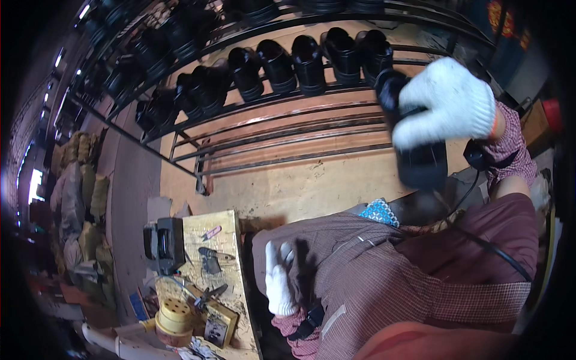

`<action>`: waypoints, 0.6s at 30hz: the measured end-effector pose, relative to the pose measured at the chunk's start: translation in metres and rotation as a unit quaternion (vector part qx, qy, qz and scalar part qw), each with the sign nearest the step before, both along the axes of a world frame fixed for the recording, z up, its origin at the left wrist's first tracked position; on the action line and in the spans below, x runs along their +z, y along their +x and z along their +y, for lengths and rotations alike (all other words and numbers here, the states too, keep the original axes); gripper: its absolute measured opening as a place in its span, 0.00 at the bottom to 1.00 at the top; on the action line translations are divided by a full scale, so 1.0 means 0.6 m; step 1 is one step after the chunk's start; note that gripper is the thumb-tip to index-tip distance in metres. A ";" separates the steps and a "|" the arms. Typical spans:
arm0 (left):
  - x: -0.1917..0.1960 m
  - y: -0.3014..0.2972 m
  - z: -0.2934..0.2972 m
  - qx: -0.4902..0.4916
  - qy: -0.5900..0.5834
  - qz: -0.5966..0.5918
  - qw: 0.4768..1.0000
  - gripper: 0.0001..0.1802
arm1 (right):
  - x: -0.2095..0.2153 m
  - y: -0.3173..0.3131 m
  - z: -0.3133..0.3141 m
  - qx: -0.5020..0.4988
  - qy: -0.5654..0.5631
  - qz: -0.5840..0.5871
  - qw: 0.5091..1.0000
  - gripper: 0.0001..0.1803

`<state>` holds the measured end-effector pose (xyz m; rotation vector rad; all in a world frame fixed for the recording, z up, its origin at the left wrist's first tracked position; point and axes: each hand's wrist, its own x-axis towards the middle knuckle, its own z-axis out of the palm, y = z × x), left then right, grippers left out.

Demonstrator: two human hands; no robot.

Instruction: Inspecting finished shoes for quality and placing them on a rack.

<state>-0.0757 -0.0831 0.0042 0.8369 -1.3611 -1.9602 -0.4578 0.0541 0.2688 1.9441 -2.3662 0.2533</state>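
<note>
Black shoe (420, 162) hung lengthwise, one end up toward the rack (270, 120); right hand (447, 102) clamped around it, hiding its middle, its lower end seemingly blurred.

White gloves (447, 102); black shoe (420, 159); maroon checked apron (372, 282); yellow bench (222, 282).

Metal rack (282, 129) on the wooden floor has a row of black shoes (309, 63) up top, lower rails bare. Small yellowed workbench (225, 282) carries scissors (210, 294), a black machine (165, 243) and a yellow perforated pot (174, 317).
</note>
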 end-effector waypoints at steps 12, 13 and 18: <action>-0.044 0.183 0.044 0.271 0.052 -0.037 0.961 0.44 | -0.217 -0.395 0.031 -0.387 0.027 0.158 0.908 0.28; -0.043 0.180 0.051 0.297 0.073 -0.026 0.952 0.39 | -0.220 -0.400 0.020 -0.336 0.000 0.278 0.900 0.29; -0.042 0.149 0.072 0.315 0.140 0.040 0.938 0.41 | -0.265 -0.408 -0.098 -0.246 -0.004 -0.035 0.969 0.38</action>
